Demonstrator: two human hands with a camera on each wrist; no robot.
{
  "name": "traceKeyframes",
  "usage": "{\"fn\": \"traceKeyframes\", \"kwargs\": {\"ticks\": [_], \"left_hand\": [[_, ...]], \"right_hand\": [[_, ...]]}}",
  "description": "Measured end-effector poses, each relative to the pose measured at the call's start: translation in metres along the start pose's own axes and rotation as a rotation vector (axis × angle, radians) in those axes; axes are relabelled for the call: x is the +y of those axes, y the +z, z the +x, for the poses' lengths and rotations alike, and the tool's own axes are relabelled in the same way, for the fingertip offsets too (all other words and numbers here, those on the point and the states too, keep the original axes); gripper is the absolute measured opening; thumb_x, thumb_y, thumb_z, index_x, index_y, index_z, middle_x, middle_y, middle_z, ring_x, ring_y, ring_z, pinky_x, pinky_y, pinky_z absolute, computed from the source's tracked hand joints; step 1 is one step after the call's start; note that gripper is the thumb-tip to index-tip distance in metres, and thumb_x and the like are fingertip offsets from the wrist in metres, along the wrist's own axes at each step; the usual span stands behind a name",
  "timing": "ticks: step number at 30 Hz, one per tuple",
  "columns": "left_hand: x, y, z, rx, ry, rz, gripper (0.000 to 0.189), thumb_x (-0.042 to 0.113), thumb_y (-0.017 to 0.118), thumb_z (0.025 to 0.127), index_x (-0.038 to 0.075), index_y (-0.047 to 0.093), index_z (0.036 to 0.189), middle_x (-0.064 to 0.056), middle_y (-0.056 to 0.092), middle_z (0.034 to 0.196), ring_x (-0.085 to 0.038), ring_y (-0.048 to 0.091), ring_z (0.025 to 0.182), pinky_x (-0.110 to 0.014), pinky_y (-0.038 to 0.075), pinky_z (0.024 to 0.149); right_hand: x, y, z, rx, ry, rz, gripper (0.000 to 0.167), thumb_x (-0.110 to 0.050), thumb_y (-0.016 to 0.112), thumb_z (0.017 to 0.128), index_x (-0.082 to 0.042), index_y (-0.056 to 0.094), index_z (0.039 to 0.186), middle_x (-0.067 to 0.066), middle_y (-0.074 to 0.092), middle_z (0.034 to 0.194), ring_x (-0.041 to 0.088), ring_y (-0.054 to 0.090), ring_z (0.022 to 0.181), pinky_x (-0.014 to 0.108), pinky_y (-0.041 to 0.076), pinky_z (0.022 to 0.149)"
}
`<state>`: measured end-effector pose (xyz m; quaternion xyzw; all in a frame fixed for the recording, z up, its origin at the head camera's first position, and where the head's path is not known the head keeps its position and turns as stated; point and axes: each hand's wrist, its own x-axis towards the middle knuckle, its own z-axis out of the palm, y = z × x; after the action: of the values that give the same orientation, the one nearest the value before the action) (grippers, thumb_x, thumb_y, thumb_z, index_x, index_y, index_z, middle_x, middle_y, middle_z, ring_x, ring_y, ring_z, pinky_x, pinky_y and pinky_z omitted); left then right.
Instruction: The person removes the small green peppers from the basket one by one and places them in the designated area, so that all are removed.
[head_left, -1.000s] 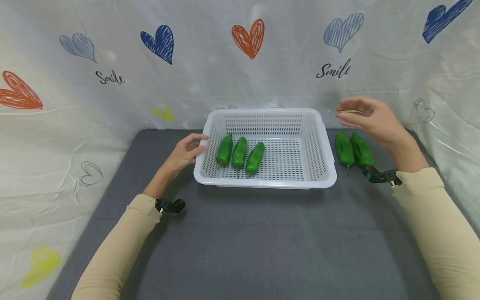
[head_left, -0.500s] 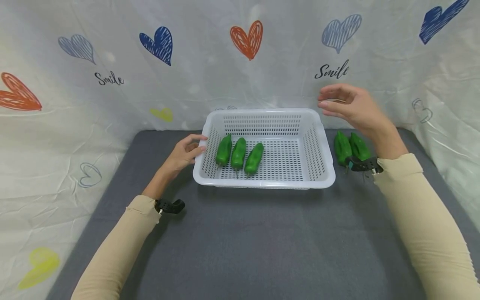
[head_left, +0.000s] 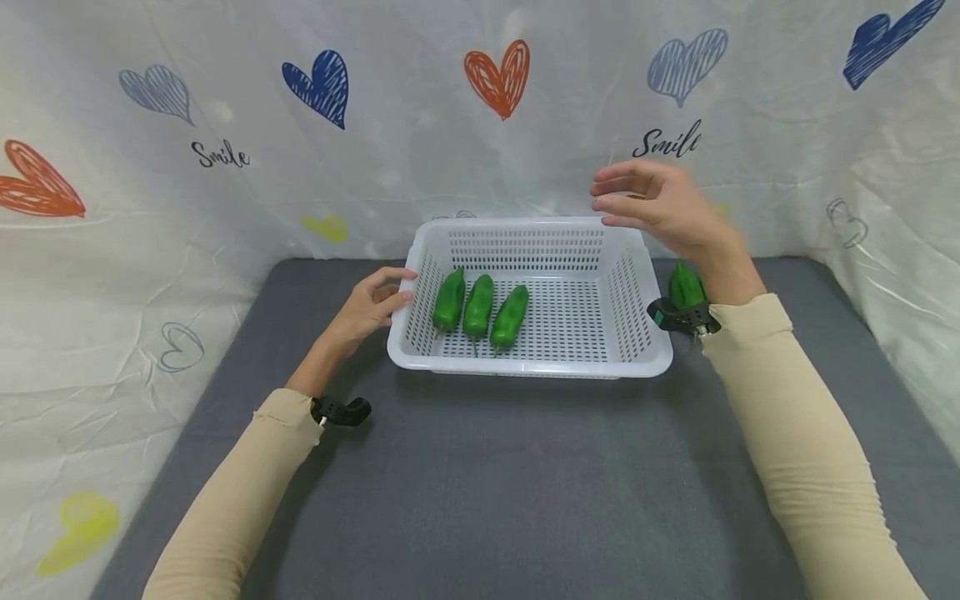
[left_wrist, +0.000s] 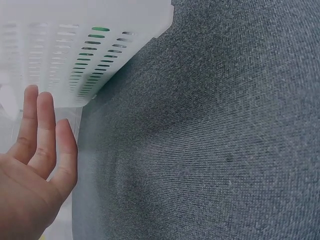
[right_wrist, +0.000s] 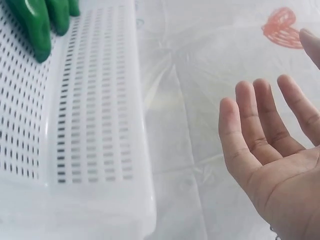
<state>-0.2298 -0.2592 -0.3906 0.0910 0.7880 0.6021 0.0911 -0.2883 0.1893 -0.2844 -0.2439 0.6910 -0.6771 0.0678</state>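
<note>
A white perforated plastic basket (head_left: 540,368) holds three green peppers, the leftmost pepper (head_left: 449,302), the middle pepper (head_left: 478,308) and the right pepper (head_left: 510,318), side by side in its left half. My left hand (head_left: 367,307) touches the basket's left rim with index finger and thumb; its other fingers are extended beside the wall in the left wrist view. Above the basket's back right corner is my right hand (head_left: 652,204), its fingers loosely bent and nothing between them. Another green pepper (head_left: 684,283) lies right of the basket, partly covered by the right wrist's strap.
A dark grey cloth (head_left: 510,483) covers the table. Behind it hangs a white curtain (head_left: 405,150) printed with hearts. Black straps, the left strap (head_left: 341,411) and the right strap (head_left: 686,318), are worn on the wrists.
My right hand has moved left, from above the loose peppers to over the basket's back right corner. Its forearm now hides one of those two peppers. The left hand and basket stay put.
</note>
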Motion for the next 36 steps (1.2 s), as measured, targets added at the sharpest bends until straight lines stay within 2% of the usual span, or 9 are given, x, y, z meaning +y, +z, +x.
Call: {"fn": "traceKeyframes", "kwargs": {"ticks": [5, 8, 17, 24, 28, 33, 36], "left_hand": [[0.0, 0.0, 0.001, -0.005, 0.01, -0.006, 0.045, 0.019, 0.063, 0.104, 0.007, 0.049, 0.145, -0.023, 0.056, 0.132, -0.027, 0.061, 0.111, -0.039, 0.055, 0.083], [-0.001, 0.0, 0.002, -0.004, 0.013, -0.008, 0.044, 0.018, 0.063, 0.104, 0.006, 0.049, 0.144, -0.023, 0.056, 0.131, -0.028, 0.062, 0.11, -0.039, 0.055, 0.082], [0.002, 0.003, 0.003, -0.014, 0.024, -0.005, 0.045, 0.019, 0.063, 0.104, 0.007, 0.049, 0.145, -0.024, 0.057, 0.131, -0.027, 0.062, 0.11, -0.039, 0.055, 0.083], [0.001, 0.002, 0.003, -0.004, 0.023, 0.001, 0.044, 0.018, 0.063, 0.104, 0.007, 0.049, 0.144, -0.023, 0.057, 0.13, -0.027, 0.062, 0.11, -0.039, 0.055, 0.082], [0.0, 0.002, 0.003, -0.006, 0.021, 0.011, 0.044, 0.018, 0.063, 0.104, 0.007, 0.049, 0.145, -0.023, 0.057, 0.131, -0.027, 0.062, 0.11, -0.04, 0.055, 0.083], [-0.001, 0.001, 0.002, -0.004, 0.018, 0.017, 0.045, 0.019, 0.063, 0.104, 0.007, 0.049, 0.145, -0.024, 0.057, 0.131, -0.027, 0.062, 0.11, -0.041, 0.055, 0.083], [-0.001, 0.001, 0.001, 0.002, 0.019, 0.014, 0.044, 0.018, 0.063, 0.104, 0.006, 0.049, 0.144, -0.024, 0.057, 0.13, -0.026, 0.062, 0.11, -0.039, 0.055, 0.082]], "right_hand": [[0.001, 0.014, 0.008, -0.001, 0.027, -0.037, 0.041, -0.004, 0.073, 0.094, 0.005, 0.059, 0.131, 0.022, 0.058, 0.128, 0.033, 0.06, 0.113, 0.033, 0.052, 0.091], [0.004, 0.021, 0.013, -0.013, 0.032, -0.016, 0.041, -0.002, 0.073, 0.094, 0.006, 0.059, 0.131, 0.023, 0.057, 0.128, 0.033, 0.058, 0.115, 0.036, 0.052, 0.092], [0.02, 0.037, 0.028, -0.047, 0.08, -0.029, 0.05, -0.009, 0.078, 0.092, 0.006, 0.057, 0.134, 0.024, 0.056, 0.133, 0.033, 0.057, 0.119, 0.042, 0.051, 0.094], [0.03, 0.05, 0.037, -0.077, 0.132, 0.067, 0.049, -0.005, 0.074, 0.094, 0.007, 0.053, 0.137, 0.029, 0.049, 0.139, 0.033, 0.054, 0.122, 0.049, 0.047, 0.099], [0.036, 0.056, 0.041, -0.098, 0.166, 0.048, 0.051, -0.007, 0.074, 0.095, 0.006, 0.052, 0.138, 0.028, 0.048, 0.141, 0.031, 0.053, 0.124, 0.051, 0.045, 0.101], [0.047, 0.063, 0.045, -0.118, 0.2, 0.01, 0.052, -0.011, 0.073, 0.096, 0.006, 0.051, 0.14, 0.024, 0.051, 0.14, 0.033, 0.054, 0.123, 0.049, 0.046, 0.101], [0.054, 0.067, 0.048, -0.126, 0.216, 0.025, 0.052, -0.011, 0.071, 0.098, 0.007, 0.049, 0.141, 0.024, 0.051, 0.139, 0.036, 0.054, 0.123, 0.048, 0.046, 0.101]]}}
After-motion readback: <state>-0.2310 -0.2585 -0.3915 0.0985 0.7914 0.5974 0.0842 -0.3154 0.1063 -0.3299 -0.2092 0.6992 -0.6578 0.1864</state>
